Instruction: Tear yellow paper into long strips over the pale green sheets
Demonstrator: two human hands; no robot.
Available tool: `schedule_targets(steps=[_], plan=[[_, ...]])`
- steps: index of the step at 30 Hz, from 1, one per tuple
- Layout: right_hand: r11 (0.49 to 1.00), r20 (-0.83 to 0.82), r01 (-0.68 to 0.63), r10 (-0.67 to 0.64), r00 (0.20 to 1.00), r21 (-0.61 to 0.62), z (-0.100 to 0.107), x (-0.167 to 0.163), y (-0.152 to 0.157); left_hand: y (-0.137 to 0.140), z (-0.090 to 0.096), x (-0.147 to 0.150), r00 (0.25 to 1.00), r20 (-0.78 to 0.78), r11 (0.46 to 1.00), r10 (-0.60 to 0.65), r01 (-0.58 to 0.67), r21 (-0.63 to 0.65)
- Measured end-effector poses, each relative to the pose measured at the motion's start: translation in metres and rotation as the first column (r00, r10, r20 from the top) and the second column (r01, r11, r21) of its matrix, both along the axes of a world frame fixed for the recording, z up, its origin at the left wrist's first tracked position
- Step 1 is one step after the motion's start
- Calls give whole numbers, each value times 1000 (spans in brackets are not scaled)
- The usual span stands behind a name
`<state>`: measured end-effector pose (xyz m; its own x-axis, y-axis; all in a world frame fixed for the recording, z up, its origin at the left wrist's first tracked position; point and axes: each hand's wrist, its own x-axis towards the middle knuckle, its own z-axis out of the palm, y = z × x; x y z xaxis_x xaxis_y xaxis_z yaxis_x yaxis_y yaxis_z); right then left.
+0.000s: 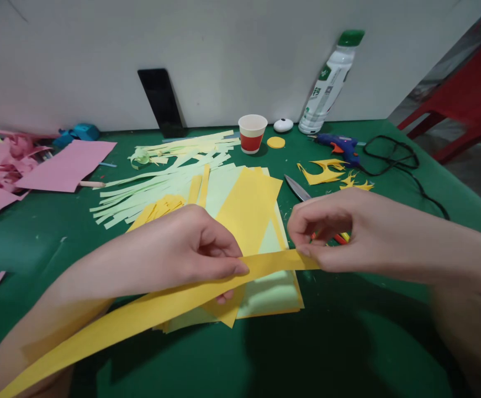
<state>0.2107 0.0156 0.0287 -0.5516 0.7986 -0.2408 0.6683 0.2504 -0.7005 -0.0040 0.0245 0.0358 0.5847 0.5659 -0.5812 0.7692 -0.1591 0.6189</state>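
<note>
A long yellow paper strip (194,292) stretches between my two hands, above the table. My left hand (207,254) pinches it near its middle, and its long tail runs down to the lower left corner. At the strip's right end, my right hand (327,232) grips it between thumb and fingers. Beneath them lies a stack of yellow and pale green paper (250,204), with cut yellow strips (163,207) to its left. Scissors (296,188) rest behind my right hand, their handles partly hidden by it.
Green fringed paper (141,193), a red-and-white paper cup (252,135), a glue gun (339,145) with a black cord and yellow scraps (323,171) lie farther back. A phone (161,102) and a bottle (327,88) lean on the wall. Pink paper (68,166) is at left.
</note>
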Motion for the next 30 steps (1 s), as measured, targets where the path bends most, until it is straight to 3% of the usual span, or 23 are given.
schedule_targets(steps=[9, 12, 16, 19, 24, 30], plan=[[1000, 51, 5, -7, 999, 28, 4, 17, 7, 1, 6, -5, 999, 20, 999, 42, -41, -26], [992, 54, 103, -107, 993, 65, 4, 27, 11, 2, 11, -7, 999, 17, 998, 52, -52, 24], [945, -107, 237, -218, 970, 226, 4, 16, 6, 3, 11, -5, 999, 12, 999, 41, -42, 20], [958, -174, 189, -153, 973, 217, 1, -8, -4, 3, 6, -2, 999, -11, 999, 32, -32, 2], [992, -198, 105, -90, 976, 66, -6, -31, -12, 2, -3, 0, 1000, 20, 1000, -8, 8, 14], [983, -97, 135, -124, 988, 123, -14, -36, -13, 1, -11, 5, 999, 38, 1000, 0, -1, 31]])
